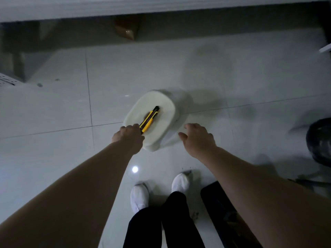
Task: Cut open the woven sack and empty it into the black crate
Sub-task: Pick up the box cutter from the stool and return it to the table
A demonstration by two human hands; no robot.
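nearest in, white shoes on the tiled floor, the black crate low at the right beside them. further out, left hand closed around the yellow utility knife, its tip over the white stool. right hand open, fingers spread, holding nothing, near the stool's right edge. no woven sack in view.

I seem to be in a dim storeroom or workshop: pale glossy floor tiles stretch out beyond my hands, a long grey bench with a brown box under it stands ahead, and a black crate sits below my right arm.
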